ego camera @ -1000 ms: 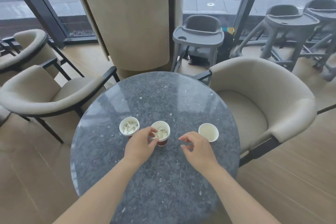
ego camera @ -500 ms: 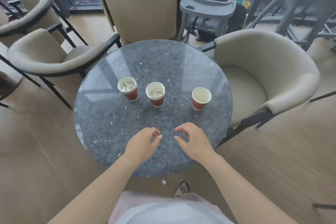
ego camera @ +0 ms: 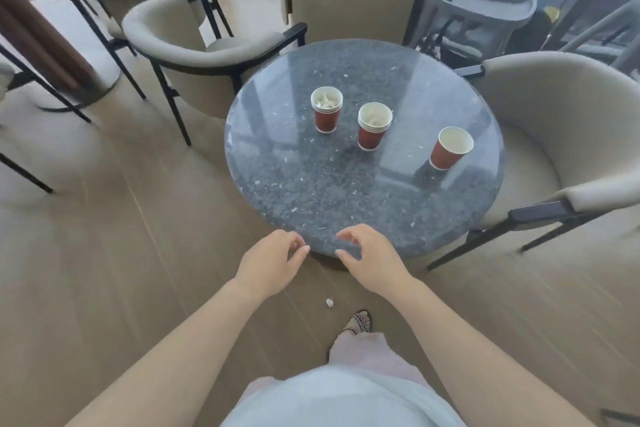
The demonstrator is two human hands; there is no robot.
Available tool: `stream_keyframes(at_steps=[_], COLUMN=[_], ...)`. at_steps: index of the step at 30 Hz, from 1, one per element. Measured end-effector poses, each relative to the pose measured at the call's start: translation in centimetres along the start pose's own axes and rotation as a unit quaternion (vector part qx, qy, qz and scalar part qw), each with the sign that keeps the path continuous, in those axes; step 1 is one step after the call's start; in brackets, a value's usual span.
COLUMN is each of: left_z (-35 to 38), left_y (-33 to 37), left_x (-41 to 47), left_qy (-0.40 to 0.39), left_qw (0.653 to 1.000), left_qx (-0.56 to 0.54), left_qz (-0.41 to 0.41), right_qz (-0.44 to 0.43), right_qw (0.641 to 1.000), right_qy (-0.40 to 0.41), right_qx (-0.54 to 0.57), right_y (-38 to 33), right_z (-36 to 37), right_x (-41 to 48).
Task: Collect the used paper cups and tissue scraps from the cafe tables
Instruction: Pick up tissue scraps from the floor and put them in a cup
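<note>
With left grip [ego camera: 273,262] and right grip [ego camera: 370,260] held loose and empty (cups [ego camera: 374,126] standing on the surface [ego camera: 311,191]), the floor scrap [ego camera: 329,303] seems targeted next.

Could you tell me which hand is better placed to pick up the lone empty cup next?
The right hand: it hovers empty over the near edge of the table, on the same side as the empty cup. The left hand, also empty, would have to cross over.
</note>
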State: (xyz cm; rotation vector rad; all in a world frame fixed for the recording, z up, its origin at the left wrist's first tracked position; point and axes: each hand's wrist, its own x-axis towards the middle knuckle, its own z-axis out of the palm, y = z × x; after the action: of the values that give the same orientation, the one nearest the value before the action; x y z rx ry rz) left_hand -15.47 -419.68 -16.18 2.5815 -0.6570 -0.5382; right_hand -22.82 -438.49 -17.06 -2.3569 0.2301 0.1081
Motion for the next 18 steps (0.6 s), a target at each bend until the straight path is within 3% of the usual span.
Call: stream_keyframes(at_steps=[8, 18], left_z=[1.9, 5.7], left_y=[-5.5, -8.0], left_x=[-9.4, -14.7], left_qy=[-0.009, -0.014], left_qw=[1.0, 0.996], left_qx=[-0.024, -0.043], left_qz=[-0.016, -0.072], right_qz=[-0.009, -0.006], right_qw=[0.999, 0.991], right_qy=[-0.022, -0.12], right_qx=[-0.036, -0.066], right_y=[-3.1, -2.2], right_z=[6.0, 11.2], right_x=[-6.9, -10.6])
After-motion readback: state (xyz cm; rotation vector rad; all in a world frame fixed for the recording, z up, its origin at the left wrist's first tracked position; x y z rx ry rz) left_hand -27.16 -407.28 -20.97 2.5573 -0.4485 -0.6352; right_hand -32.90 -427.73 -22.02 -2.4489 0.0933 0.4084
